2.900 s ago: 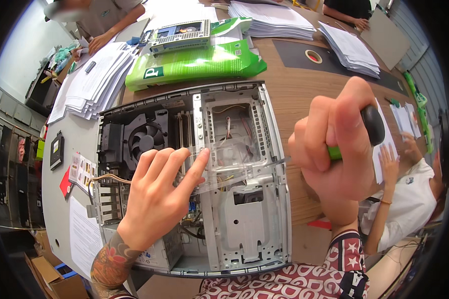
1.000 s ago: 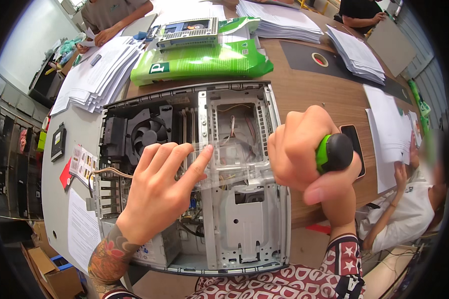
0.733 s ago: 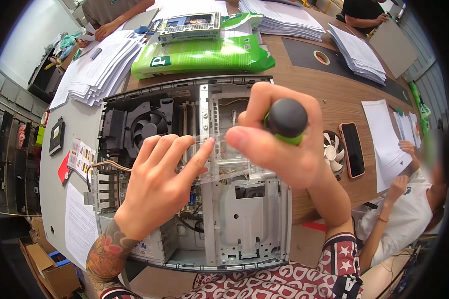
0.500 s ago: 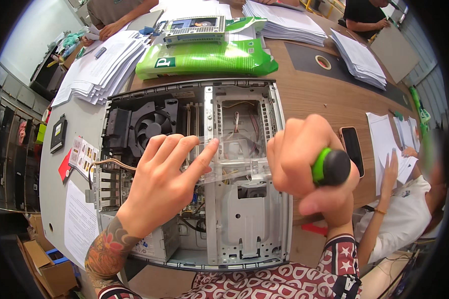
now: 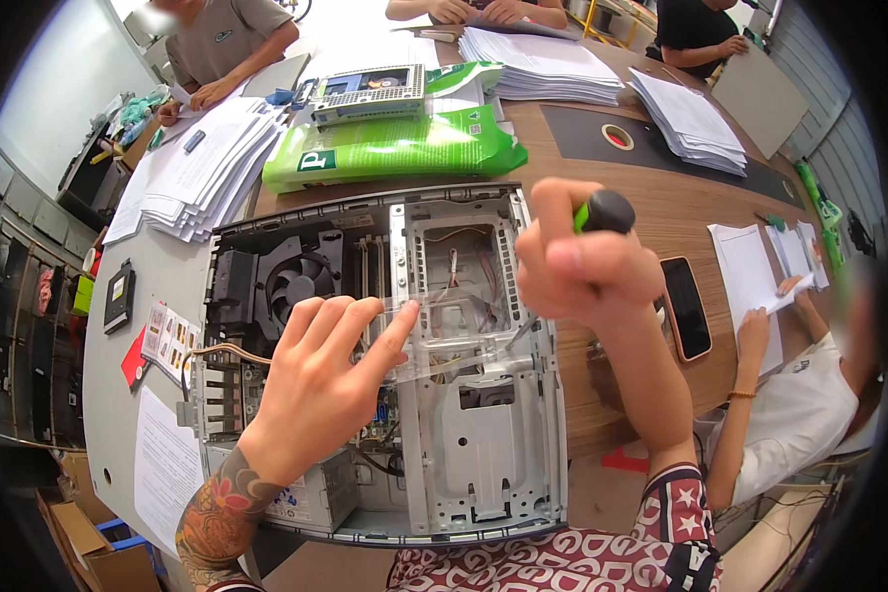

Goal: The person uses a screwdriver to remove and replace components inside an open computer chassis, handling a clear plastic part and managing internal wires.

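Rightward, bare wood (image 5: 594, 422) beside the case edge (image 5: 553, 405)

White letter (image 5: 313, 160) on green bag (image 5: 419, 150)

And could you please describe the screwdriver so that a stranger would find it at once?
Begin at the large open computer case in the middle. At its right edge is the person's right hand, which grips the screwdriver. A rounded black handle end with green beside it sets the tool apart from the flat phone nearby.
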Demonstrator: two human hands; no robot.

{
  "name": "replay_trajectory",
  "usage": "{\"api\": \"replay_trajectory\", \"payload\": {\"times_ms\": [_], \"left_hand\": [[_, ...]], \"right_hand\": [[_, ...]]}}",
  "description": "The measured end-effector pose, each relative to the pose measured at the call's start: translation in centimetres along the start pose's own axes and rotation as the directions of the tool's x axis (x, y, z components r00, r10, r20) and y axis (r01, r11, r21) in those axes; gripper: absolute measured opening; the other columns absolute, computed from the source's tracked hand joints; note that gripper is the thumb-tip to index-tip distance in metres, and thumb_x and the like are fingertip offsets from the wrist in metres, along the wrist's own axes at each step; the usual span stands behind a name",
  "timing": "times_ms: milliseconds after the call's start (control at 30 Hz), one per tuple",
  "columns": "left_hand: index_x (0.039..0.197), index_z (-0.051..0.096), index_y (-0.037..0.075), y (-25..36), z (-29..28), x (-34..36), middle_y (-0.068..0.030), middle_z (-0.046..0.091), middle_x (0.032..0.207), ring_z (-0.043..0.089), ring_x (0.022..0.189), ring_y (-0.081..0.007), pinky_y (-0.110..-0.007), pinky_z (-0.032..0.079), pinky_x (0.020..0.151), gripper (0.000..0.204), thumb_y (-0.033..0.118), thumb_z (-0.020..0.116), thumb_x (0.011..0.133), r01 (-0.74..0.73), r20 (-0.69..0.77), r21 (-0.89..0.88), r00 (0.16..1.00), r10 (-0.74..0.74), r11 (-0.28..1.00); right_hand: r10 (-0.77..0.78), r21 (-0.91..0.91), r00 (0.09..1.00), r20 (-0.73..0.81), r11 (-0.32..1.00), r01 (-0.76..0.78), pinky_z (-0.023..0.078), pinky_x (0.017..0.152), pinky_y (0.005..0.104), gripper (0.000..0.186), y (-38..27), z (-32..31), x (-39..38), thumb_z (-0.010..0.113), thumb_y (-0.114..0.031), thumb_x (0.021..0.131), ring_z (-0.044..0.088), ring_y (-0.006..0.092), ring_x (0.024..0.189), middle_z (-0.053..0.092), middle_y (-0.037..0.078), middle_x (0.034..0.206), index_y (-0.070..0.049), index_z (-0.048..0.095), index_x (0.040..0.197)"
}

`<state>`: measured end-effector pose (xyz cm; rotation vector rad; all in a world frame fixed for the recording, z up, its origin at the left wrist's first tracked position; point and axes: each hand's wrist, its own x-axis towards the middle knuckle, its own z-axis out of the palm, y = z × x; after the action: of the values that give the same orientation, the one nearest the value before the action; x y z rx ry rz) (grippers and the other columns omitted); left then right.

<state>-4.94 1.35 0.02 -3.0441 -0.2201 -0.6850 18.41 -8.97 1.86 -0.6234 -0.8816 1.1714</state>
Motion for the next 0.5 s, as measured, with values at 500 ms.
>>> {"api": "replay_trajectory", "payload": {"times_ms": [500], "left_hand": [[0.119, 0.064, 0.007, 0.0, -0.1, 0.0, -0.0088, 0.056, 0.101, 0.055, 0.091, -0.0269, -0.041, 0.045, 0.08, 0.045, 0.01, 0.073, 0.074, -0.025, 0.011, 0.037, 1.0, 0.025, 0.999]], "right_hand": [[0.02, -0.228, 0.999, 0.029, 0.974, -0.013, 0.025, 0.045, 0.0242, 0.029, -0.8, 2.6, -1.6, 0.069, -0.009, 0.073, 0.038, 0.0043, 0.05, 0.042, -0.002, 0.054, -0.004, 0.044, 0.06]]}}
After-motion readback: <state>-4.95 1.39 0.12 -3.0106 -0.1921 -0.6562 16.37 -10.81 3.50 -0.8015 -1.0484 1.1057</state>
